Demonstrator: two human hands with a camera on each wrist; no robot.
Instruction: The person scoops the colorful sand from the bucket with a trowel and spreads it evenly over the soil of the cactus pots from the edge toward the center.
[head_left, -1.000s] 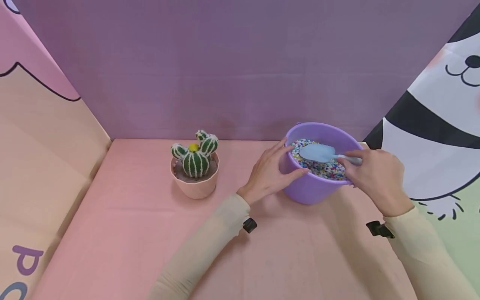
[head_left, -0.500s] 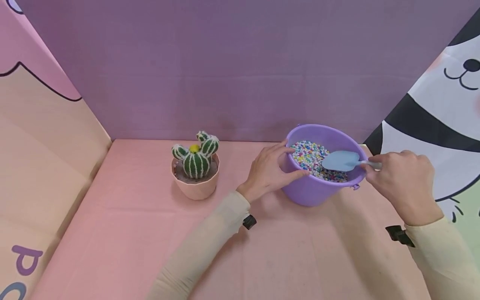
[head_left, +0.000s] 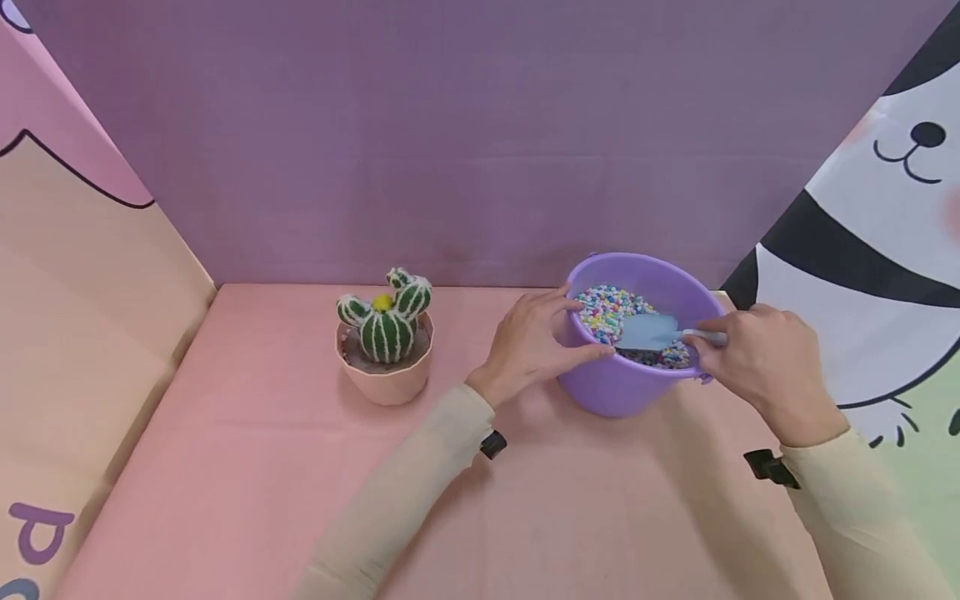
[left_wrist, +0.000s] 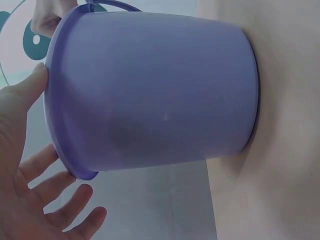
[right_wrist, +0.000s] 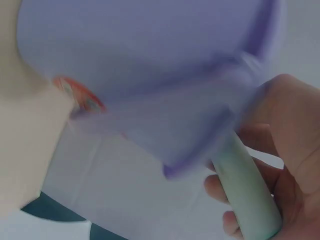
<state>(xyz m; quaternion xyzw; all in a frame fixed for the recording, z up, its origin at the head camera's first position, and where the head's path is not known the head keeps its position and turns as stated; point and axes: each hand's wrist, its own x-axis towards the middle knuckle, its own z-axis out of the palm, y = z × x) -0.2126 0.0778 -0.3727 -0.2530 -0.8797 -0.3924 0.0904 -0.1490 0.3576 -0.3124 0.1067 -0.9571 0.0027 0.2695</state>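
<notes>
Head view: scooping seemed unfinished; right hand clamped fingers on pale-blue plastic scoop inside round purple plastic bucket; left hand rested, fingers apart.

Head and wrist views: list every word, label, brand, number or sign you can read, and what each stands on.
Left panel: one purple letter, turned sideways, perhaps "p", "d" or "a"; I cannot tell which.
Same panel, below: a blue curve, cut off by the edge, unreadable.
Right wrist view: an orange-red mark by the bucket, too blurred to read.
Scoop, pot: no text visible.
No whole word, brand or number is readable.
</notes>
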